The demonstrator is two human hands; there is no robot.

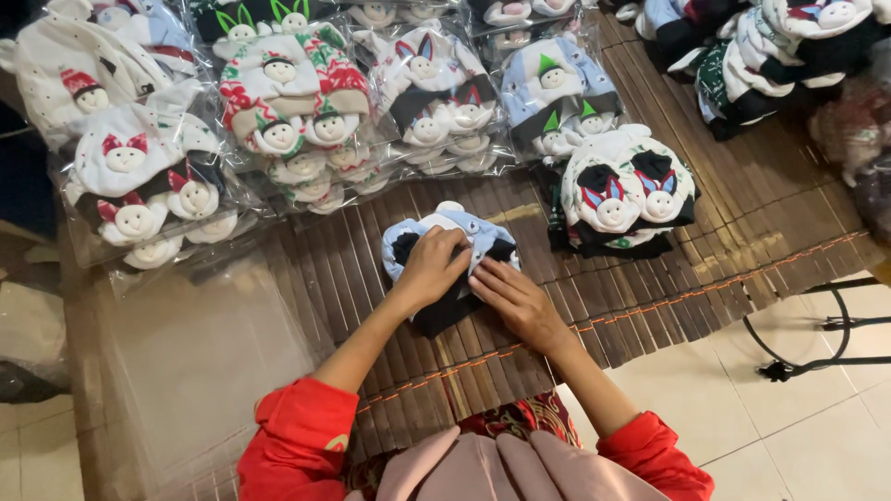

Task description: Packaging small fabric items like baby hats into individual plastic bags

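Pale-blue and black fabric lies under both hands: a small folded hat with a white knob at its far end. The left hand rests on top of it with fingers curled together, pressing down on the cloth rather than gripping it. The right hand lies flat beside it, fingers straight and close together, tips touching the hat's near right edge. The hat sits in the middle of a dark slatted bamboo mat, its long axis running from the person outward, knob end pointing away and black lower end toward the body. Just right of it stands a stack of white hats with small faces and black and red bows. Beyond it, clear plastic bags of similar hats lie in a row across the mat's far side. An empty clear bag lies on the left. Red sleeves cover the arms. Pale floor tiles show at the right, with a black wire stand on them.
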